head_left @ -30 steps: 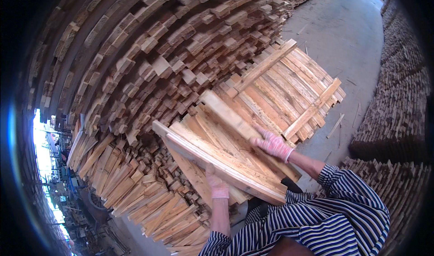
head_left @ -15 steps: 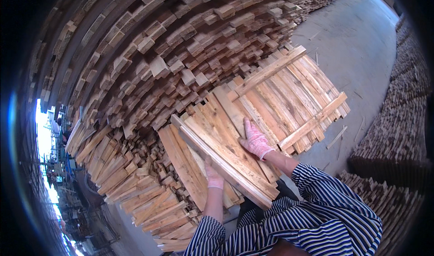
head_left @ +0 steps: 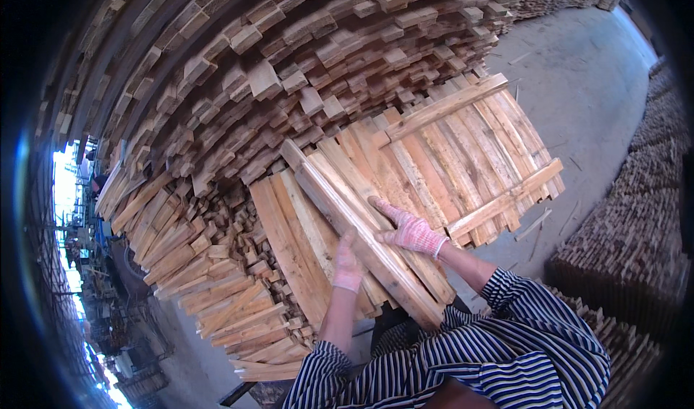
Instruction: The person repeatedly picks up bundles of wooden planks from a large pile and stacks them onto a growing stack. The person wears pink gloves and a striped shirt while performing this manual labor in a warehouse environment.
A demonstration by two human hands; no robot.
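Wooden plank (head_left: pixel 361 228) lies slantwise atop the panel (head_left: pixel 448 163) of nailed slats, likely so it spans them as a brace. Left hand (head_left: pixel 347 264) wraps its near edge; right hand (head_left: pixel 408 230) presses flat, fingers spread, steadying it beside the woodpile (head_left: pixel 238 98).

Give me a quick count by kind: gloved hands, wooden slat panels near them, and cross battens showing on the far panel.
Gloved hands: 2, the left hand and the right hand, both on the near panel.
Slat panels: 2, the near panel and the far panel.
Cross battens on the far panel: 2, the upper batten and the lower batten.
Total: 6
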